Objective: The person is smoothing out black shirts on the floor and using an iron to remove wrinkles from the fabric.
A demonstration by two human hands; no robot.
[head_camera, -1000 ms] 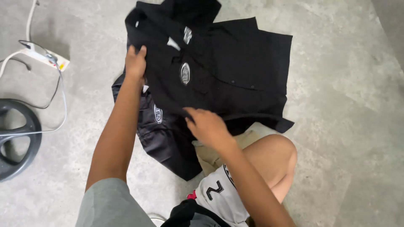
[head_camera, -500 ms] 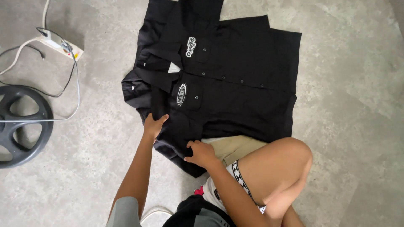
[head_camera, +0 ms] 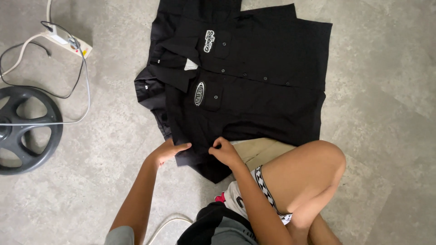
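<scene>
On grey mottled concrete floor, black button-up shirts stacked flat, matte and smooth, collars at nine o'clock. Left hand and right hand pinching the near hem at six o'clock, fingers curled shut on cloth. Under the shirts, tan cloth. At nine o'clock, round dark wheel; at ten, white power strip with cables. White oval patches on chest pockets.

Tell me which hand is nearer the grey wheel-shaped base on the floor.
Left. The left hand rests on the black shirt's near edge, on the side toward the grey wheel-shaped base. The right hand grips the same edge, farther from the base.
</scene>
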